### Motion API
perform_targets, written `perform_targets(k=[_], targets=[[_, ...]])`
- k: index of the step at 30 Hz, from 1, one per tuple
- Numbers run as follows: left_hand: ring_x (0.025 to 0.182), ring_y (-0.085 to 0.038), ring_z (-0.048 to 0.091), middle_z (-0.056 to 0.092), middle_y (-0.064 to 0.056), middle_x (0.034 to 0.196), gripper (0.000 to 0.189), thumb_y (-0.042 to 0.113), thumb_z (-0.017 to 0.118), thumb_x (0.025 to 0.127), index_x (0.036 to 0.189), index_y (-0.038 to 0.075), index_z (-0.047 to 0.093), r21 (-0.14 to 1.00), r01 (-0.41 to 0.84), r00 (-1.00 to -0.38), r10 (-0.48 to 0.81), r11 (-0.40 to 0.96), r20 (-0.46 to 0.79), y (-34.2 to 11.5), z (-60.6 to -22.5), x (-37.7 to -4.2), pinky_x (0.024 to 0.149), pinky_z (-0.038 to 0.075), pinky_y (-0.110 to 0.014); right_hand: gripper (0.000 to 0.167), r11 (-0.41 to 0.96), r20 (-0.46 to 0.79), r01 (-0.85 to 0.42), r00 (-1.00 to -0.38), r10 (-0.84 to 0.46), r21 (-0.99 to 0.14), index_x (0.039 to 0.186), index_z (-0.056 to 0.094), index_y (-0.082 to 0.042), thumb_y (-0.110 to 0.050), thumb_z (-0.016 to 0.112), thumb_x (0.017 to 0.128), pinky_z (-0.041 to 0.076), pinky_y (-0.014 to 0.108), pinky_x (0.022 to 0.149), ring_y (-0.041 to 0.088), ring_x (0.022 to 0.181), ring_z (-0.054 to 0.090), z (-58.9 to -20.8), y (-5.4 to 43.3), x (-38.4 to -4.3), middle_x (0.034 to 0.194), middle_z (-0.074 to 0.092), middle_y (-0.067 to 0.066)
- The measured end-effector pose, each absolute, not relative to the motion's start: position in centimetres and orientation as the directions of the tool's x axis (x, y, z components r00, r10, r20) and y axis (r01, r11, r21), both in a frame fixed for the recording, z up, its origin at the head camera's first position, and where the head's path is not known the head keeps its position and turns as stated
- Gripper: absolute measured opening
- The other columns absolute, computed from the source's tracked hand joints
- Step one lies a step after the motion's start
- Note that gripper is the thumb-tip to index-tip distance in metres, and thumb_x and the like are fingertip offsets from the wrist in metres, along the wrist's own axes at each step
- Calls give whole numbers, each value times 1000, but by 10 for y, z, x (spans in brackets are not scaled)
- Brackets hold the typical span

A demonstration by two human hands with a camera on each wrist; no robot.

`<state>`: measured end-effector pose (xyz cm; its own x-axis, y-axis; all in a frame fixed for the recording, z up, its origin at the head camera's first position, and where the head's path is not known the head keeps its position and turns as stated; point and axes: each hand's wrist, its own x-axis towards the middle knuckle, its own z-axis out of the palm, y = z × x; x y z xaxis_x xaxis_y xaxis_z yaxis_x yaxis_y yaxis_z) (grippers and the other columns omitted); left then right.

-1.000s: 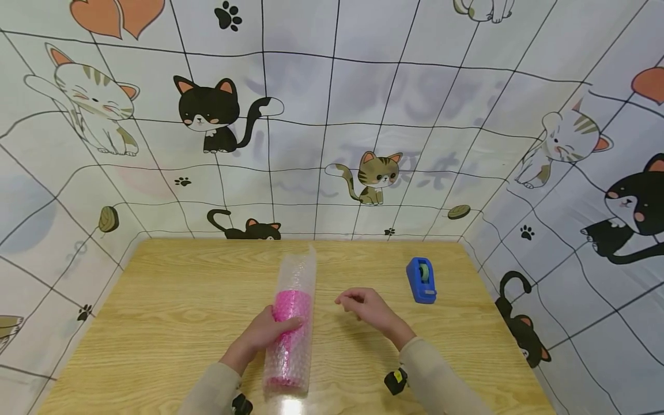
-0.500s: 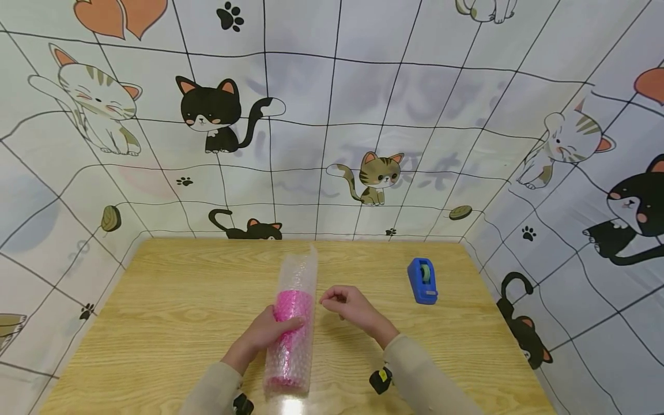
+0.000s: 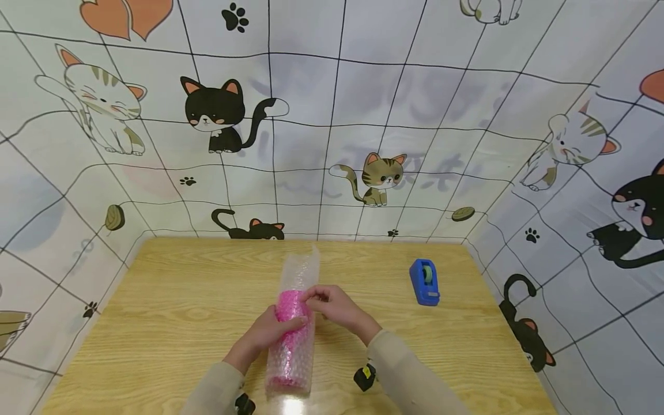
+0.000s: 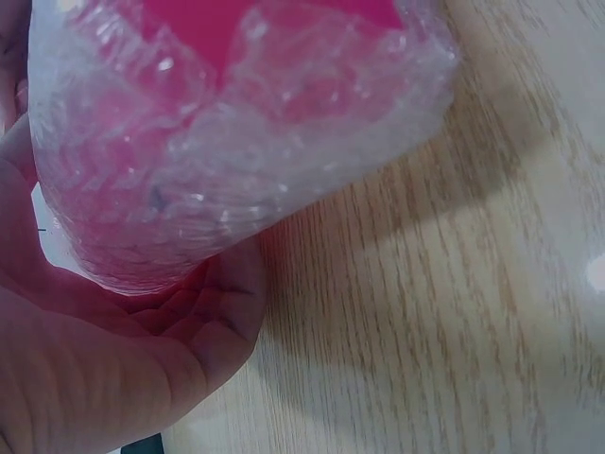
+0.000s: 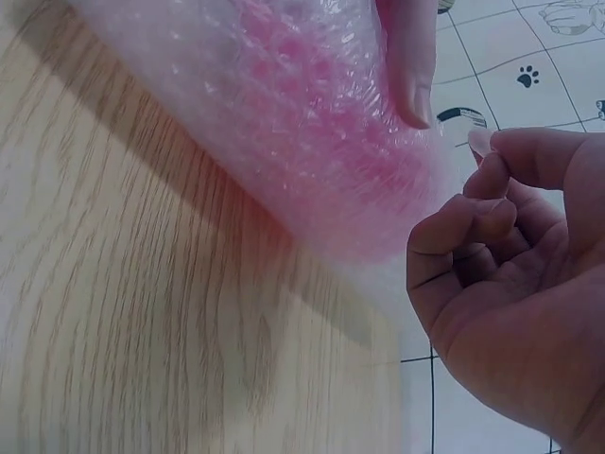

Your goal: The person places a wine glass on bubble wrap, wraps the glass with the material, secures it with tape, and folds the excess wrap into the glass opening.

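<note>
One wooden surface (image 3: 197, 288), bearing near its middle one pink bundle (image 3: 289, 363) in bubble wrap (image 3: 301, 270). Two hands: left hand (image 3: 266, 333) gripping that bundle, right hand (image 3: 336, 305) at its right edge, thumb and fingertip together; cannot tell whether pinching anything. Toward the back right, one blue tape dispenser (image 3: 421, 292) holding one tape roll (image 3: 427, 274).

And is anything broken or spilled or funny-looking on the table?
No, nothing stands out: no spill or break shows. The bubble wrap sticks out past the pink thing inside, but that looks fine. The blue tape dispenser looks fine too.
</note>
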<state>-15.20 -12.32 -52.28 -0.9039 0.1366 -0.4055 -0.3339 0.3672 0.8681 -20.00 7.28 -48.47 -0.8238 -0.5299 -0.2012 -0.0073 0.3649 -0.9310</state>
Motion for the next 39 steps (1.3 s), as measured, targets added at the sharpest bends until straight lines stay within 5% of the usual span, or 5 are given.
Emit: perform_targets(k=[8,39], targets=[[90,-22,64,61,-18,113,83,46,72,83,136,-9,40,880,-305,-909,165,364,-383,-123,-520,-152,77,58,-38,20,368,-194,-33,-805,-561,-929,114,67,-13,-17,58,97,42,22,59,15,72,46,-484,63,-204,86,54,0],[103,-26,59,56,-21,123,90,49,73,80,137,-11,38,866,-317,-914,118,387,-388,-123,-520,-151,86,54,-44,16,546,-101,-204,-873,-476,-812,104,71,-13,-17,61,92,38,19,50,6,61,44,-486,43,-198,73,54,-5]])
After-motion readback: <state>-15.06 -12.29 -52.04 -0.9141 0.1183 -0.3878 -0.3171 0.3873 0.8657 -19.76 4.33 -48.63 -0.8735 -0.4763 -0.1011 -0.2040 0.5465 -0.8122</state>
